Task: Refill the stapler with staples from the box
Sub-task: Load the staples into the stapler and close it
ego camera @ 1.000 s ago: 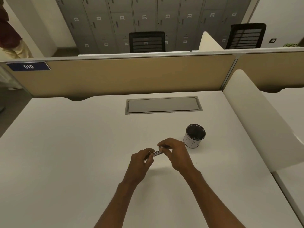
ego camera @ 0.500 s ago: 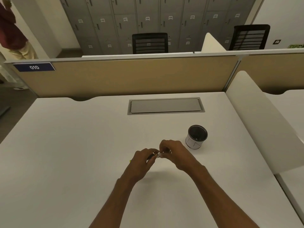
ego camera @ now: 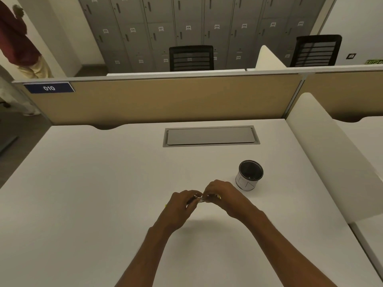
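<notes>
Both hands meet just above the white desk point(ego camera: 87, 193) near its middle. My left hand point(ego camera: 182, 206) is closed around a small stapler point(ego camera: 195, 199), of which only a dark edge and a shiny metal part show between the fingers. My right hand point(ego camera: 221, 195) pinches the stapler's metal end from the right, fingers curled over it. A yellow-green sliver shows at each outer edge of the hands. The staple box and any loose staples are hidden or not in view.
A black-rimmed white cup point(ego camera: 249, 175) stands just right of my right hand. A grey cable hatch point(ego camera: 211, 136) lies further back. A beige partition point(ego camera: 165, 98) bounds the desk behind, a white divider point(ego camera: 323, 154) on the right. A person point(ego camera: 18, 40) stands far left.
My two hands have drawn closer together, so the stapler's visible metal part has shrunk. The view shifted slightly; the cup stayed put.
</notes>
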The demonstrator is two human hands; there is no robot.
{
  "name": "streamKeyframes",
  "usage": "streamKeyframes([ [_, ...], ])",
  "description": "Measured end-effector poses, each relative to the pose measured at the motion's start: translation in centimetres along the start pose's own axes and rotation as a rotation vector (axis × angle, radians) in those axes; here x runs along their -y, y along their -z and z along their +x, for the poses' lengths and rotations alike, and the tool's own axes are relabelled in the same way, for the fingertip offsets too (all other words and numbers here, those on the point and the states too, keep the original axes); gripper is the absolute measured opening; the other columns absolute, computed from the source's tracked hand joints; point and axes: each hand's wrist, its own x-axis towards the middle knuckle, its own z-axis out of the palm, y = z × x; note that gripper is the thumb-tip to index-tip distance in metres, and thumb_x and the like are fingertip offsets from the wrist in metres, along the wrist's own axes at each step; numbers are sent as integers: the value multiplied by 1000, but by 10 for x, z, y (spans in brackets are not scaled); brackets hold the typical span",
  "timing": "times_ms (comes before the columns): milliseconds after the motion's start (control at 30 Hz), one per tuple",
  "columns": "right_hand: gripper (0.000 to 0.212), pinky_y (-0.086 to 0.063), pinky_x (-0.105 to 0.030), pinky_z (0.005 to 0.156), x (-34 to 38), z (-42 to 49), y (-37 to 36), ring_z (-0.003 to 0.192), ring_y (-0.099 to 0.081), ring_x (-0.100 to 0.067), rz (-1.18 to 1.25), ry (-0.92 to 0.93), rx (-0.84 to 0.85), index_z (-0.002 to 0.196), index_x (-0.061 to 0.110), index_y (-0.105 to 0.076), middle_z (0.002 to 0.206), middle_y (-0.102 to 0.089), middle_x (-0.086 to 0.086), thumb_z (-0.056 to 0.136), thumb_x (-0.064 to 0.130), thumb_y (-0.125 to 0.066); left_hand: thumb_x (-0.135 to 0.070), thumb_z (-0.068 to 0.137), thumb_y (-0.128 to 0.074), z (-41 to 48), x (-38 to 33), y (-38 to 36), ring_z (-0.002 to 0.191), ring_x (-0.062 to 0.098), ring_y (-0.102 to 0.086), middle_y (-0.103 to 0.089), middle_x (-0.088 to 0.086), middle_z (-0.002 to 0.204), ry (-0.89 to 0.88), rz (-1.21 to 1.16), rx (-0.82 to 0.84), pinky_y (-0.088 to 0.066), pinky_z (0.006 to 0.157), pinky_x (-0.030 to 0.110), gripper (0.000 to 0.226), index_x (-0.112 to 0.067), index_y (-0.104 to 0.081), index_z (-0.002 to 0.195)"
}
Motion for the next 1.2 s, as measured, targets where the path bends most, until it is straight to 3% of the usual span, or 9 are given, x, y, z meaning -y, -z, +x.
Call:
streamKeyframes([
  [100, 11, -43, -14, 72, -1, -2, 0, 85, -57, -8, -2, 22, 7, 99, 19, -74, 95, -70, 5, 93, 19, -66, -32, 100, -57, 1, 0, 1, 90, 6, -70, -76, -11, 101, 2, 19, 6, -58, 86, 34, 23, -32, -71, 120],
  [300, 11, -51, -27, 77, -5, -5, 0, 86, -58, -11, -22, 21, -7, 103, 21, -71, 96, -69, 4, 95, 19, -64, -26, 101, -60, 0, -1, 2, 82, 5, -67, -76, -10, 97, -9, 28, 15, -54, 80, 20, 23, -26, -72, 121],
  [533, 14, -49, -24, 76, -7, -10, -2, 87, -56, -7, -44, 42, -42, 104, 23, -72, 96, -69, 9, 95, 18, -62, -26, 101, -59, 0, -3, 4, 83, 9, -68, -76, -8, 96, -4, 32, 30, -56, 83, 32, 23, -27, -72, 120],
  [700, 12, -56, -17, 78, -1, -9, -2, 85, -68, -6, 329, -176, -244, 96, 21, -75, 93, -72, 12, 89, 12, -70, -36, 101, -56, -2, 0, 0, 92, 12, -65, -71, -10, 101, -5, 101, 12, -56, 86, 36, 25, -35, -66, 125],
  [833, 12, -52, -9, 66, 3, -5, -3, 72, -66, 7, 289, -303, -157, 91, 20, -78, 78, -70, 13, 87, 11, -72, -35, 104, -53, -1, -1, -3, 93, 16, -59, -62, -12, 97, -13, 187, 5, -49, 84, 29, 29, -33, -65, 130],
  [900, 12, -56, -14, 65, 6, -3, -8, 66, -68, -1, 262, -330, -143, 89, 22, -79, 74, -74, 7, 87, 12, -73, -33, 105, -52, -1, -2, -4, 94, 14, -59, -62, -9, 98, -15, 188, 4, -49, 84, 28, 29, -34, -64, 131],
  [1000, 11, -62, -32, 72, 5, -1, -14, 64, -72, -11, 304, -428, -220, 86, 16, -79, 71, -77, -2, 84, 7, -73, -32, 105, -52, -1, -3, -7, 99, 15, -60, -64, -3, 104, -17, 197, 10, -50, 89, 30, 31, -31, -63, 134],
  [1200, 7, -62, -37, 75, 8, 3, -17, 66, -74, -18, 322, -539, -203, 77, 10, -79, 71, -77, -7, 81, 7, -75, -29, 105, -51, -3, -4, -14, 103, 19, -62, -65, 4, 109, 6, 212, 13, -48, 91, 31, 33, -26, -62, 136],
])
